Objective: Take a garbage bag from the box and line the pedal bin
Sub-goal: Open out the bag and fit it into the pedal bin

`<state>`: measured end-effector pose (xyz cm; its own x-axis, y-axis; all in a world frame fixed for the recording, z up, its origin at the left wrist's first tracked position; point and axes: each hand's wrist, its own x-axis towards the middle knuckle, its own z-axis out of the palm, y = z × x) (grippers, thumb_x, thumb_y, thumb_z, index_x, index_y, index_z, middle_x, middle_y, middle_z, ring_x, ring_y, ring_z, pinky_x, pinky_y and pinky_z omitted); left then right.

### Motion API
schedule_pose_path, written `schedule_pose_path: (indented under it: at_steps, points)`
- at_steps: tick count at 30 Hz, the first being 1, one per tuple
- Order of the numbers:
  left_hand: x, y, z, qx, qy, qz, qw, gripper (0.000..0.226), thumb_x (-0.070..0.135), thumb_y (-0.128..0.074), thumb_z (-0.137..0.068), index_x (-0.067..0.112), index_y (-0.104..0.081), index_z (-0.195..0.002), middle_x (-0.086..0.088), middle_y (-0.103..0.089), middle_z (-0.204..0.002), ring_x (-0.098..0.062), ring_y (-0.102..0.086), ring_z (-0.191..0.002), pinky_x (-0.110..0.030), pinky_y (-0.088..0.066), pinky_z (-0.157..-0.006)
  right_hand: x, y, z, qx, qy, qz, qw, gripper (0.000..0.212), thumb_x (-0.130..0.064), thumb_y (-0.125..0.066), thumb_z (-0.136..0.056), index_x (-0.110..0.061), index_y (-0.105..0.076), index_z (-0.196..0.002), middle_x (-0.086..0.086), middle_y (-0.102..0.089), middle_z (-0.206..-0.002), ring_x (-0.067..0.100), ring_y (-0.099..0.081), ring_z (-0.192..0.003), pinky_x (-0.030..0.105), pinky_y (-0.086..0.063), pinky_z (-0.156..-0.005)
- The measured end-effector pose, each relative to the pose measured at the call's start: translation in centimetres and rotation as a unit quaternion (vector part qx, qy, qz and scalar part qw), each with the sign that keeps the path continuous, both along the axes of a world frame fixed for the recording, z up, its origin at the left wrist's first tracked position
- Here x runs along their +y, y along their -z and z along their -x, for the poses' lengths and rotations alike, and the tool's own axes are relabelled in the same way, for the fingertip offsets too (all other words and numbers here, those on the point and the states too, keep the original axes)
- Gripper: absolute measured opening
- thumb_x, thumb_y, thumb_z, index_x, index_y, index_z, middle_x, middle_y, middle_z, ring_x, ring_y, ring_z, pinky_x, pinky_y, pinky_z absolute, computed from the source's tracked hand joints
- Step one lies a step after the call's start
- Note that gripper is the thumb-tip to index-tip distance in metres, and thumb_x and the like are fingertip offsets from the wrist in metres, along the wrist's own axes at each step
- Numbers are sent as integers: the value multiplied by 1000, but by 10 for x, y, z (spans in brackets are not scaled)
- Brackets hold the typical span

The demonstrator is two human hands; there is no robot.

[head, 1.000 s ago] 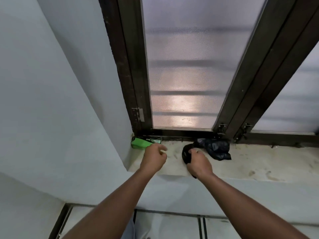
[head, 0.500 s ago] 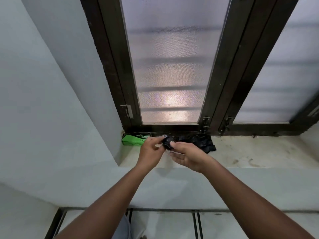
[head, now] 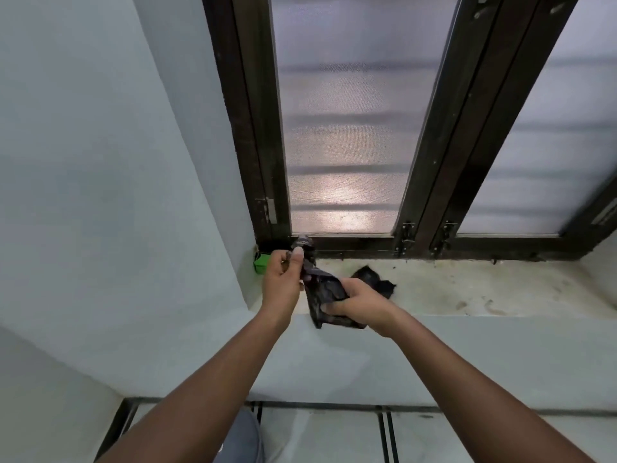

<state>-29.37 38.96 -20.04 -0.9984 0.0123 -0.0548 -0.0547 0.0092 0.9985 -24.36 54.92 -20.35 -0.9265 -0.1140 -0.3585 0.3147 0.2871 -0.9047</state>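
Over sill, both hands (head: 282,279) grip bag (head: 325,292) (black).

I see the box (head: 261,261) on the sill (head: 467,289) at nine o'clock of my hands, another bag (head: 374,279) at two o'clock.

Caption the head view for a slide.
Both hands, left and right, grip a black bag over the sill, green box behind.
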Motion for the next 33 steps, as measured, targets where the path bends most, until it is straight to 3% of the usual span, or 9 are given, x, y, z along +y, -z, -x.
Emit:
schedule_pose_path:
  at_steps: [5,8,12,16,20,23,28,31,33]
  points:
    - [-43,5,-19,-122,156,7,980,79,61,-82,-74,35,-45,-139,3,-64,-127,-15,-66,-114,-42,-55,-99,-37,-14,-13,-11,156,250,956,19,-6,-59,-100,-7,-69,-116,19,-76,-111,38,-73,-101,51,-61,-85]
    - [-82,13,-36,-155,332,70,928,51,36,-85,-82,18,-68,-127,-2,-77,-117,-19,-72,-107,-43,-55,-97,-61,-22,-19,0,209,303,930,26,-16,-55,-103,-10,-64,-127,18,-73,-120,35,-71,-106,44,-62,-82]
    - [-116,12,-47,-92,224,17,970,19,22,-75,-93,10,-76,-108,-8,-80,-102,-28,-76,-96,-48,-59,-94,-92,-23,-52,-2,141,179,974,48,-45,-72,-90,-35,-57,-134,0,-70,-128,26,-66,-118,44,-55,-97]
    - [-141,-2,-60,-97,145,-13,985,21,37,-67,-98,22,-75,-110,-6,-80,-109,-21,-77,-97,-41,-64,-84,-131,-9,-90,-79,41,67,994,39,-20,-81,-85,-21,-69,-122,6,-76,-115,28,-72,-109,48,-57,-97]
    - [-182,-4,-87,-196,299,6,934,51,57,-73,-86,21,-72,-121,-1,-79,-112,-21,-75,-103,-44,-60,-95,-171,0,-110,-22,214,156,964,17,-6,-72,-91,-4,-76,-108,18,-78,-104,37,-74,-102,47,-58,-94]
    - [-211,2,-108,-243,406,57,879,45,35,-83,-84,15,-71,-123,-7,-77,-119,-25,-73,-107,-45,-55,-103,-191,0,-121,-11,293,202,934,9,-6,-69,-94,-4,-75,-100,19,-78,-99,34,-75,-89,45,-61,-86]
    - [-227,12,-138,-288,331,-80,895,22,5,-66,-97,4,-68,-119,-13,-74,-94,-19,-71,-76,-31,-61,-73,-210,-2,-135,-22,342,228,911,15,-22,-70,-95,-9,-71,-103,21,-75,-111,29,-72,-90,49,-60,-88]
    - [-229,9,-156,-245,237,-62,938,21,12,-65,-100,6,-71,-119,-6,-66,-79,-7,-50,-52,-17,-42,-47,-218,-12,-158,-81,238,220,942,33,-24,-76,-91,-8,-67,-118,14,-76,-113,25,-75,-99,33,-62,-70]
    - [-231,5,-168,-215,194,-34,957,21,24,-72,-96,5,-75,-103,-5,-62,-77,-8,-40,-49,-19,-32,-44,-221,-16,-172,-88,201,218,951,38,-8,-74,-90,2,-62,-126,19,-74,-118,30,-73,-108,32,-61,-80]
